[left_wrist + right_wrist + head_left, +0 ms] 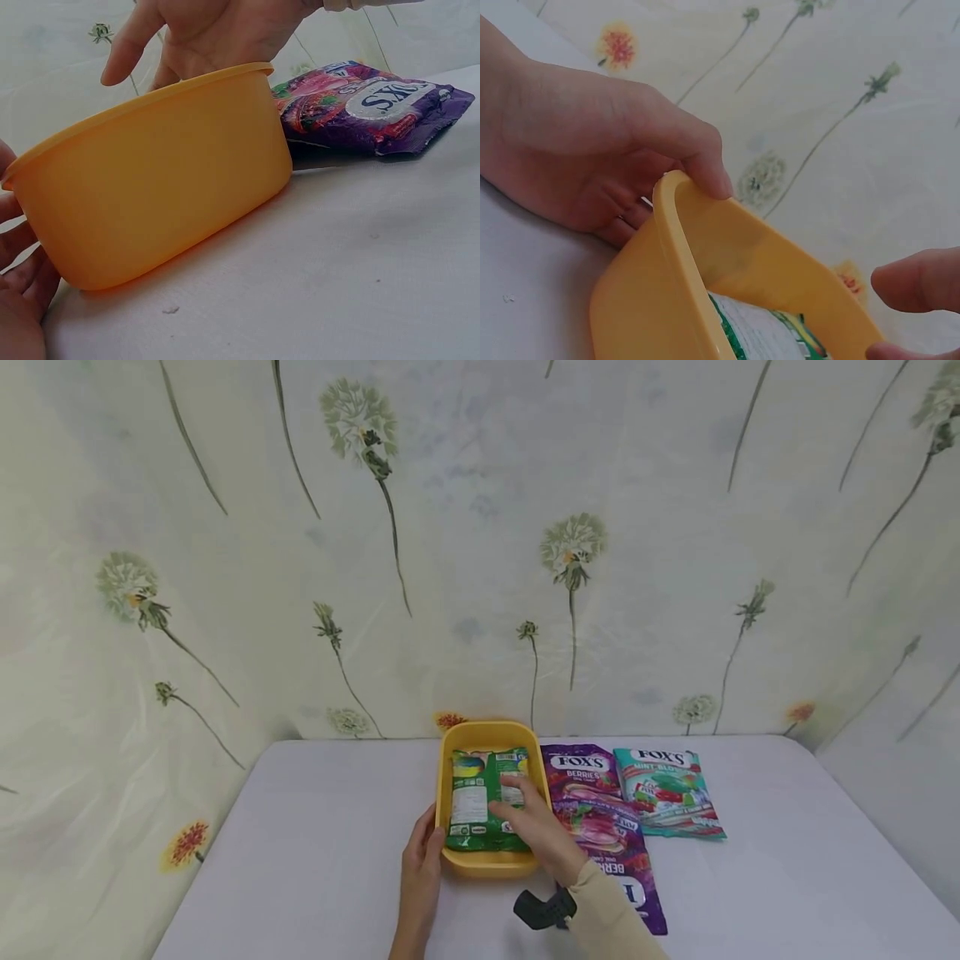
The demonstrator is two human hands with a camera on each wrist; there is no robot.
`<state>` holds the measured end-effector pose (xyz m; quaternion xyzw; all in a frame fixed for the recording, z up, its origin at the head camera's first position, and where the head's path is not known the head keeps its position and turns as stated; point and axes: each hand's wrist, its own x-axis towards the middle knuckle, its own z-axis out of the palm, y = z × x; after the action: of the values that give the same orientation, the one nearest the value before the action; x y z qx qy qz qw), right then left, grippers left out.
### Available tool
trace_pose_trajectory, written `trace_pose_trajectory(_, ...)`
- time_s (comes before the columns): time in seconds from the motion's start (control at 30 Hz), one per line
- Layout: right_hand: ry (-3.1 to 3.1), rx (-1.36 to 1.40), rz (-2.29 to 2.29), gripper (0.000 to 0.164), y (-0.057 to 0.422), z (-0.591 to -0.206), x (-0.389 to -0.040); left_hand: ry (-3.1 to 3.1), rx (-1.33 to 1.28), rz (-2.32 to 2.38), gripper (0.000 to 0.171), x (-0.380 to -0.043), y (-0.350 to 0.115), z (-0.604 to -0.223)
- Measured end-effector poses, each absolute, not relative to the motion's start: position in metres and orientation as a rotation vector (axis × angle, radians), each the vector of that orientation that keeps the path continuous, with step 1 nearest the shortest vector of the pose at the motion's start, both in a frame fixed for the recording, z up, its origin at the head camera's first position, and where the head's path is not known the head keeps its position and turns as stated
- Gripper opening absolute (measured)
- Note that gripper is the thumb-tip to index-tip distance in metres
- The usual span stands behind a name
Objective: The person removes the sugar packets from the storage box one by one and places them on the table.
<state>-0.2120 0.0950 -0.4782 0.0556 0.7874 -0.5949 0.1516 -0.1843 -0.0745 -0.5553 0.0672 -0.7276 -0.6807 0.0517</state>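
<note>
A yellow plastic tub (491,865) stands on the white table with a green candy bag (472,806) lying inside it, its printed back upward. My left hand (422,870) holds the tub's near left side; in the right wrist view the thumb (718,180) hooks over the rim while the other fingers lie against the outer wall. Over the tub's right side is my right hand (542,835), fingers apart and loosely bent above the green bag. The left wrist view shows that hand above the rim, gripping nothing.
Two purple Fox's Berries bags (583,777) lie right of the tub, the nearer one (637,860) partly under the right forearm in view. A teal Fox's mint bag (667,793) lies farther right. Behind the table hangs a flowered sheet (465,568).
</note>
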Motion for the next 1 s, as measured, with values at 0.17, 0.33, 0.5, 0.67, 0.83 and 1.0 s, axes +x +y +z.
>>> trace_pose_trajectory(0.17, 2.260, 0.156, -1.711, 0.054, 0.0957, -0.4779, -0.2128, -2.210, 0.182, -2.073, 0.045, -0.1858, -0.0749, -0.5552)
trace_pose_trajectory(0.33, 2.258, 0.133, -1.726, 0.048, 0.0964, -0.4794, -0.2127, -2.205, 0.178, -2.080, 0.044, -0.1849, -0.0748, -0.5534)
trace_pose_trajectory(0.5, 2.228, 0.131, -1.752, 0.047, 0.0973, -0.4793, -0.2115, -2.204, 0.179, -2.081, 0.044, -0.1842, -0.0749, -0.5539)
trace_pose_trajectory(0.67, 2.203, 0.123, -1.770, 0.048, 0.0992, -0.4798, -0.2109, -2.208, 0.180, -2.067, 0.045, -0.1844, -0.0755, -0.5557)
trace_pose_trajectory(0.83, 2.186, 0.125, -1.782, 0.047, 0.0994, -0.4782, -0.2115, -2.209, 0.182, -2.056, 0.045, -0.1845, -0.0758, -0.5544)
trace_pose_trajectory(1.0, 2.225, 0.123, -1.742, 0.042, 0.0971, -0.4767, -0.2101, -2.215, 0.182, -2.059, 0.047, -0.1839, -0.0758, -0.5531)
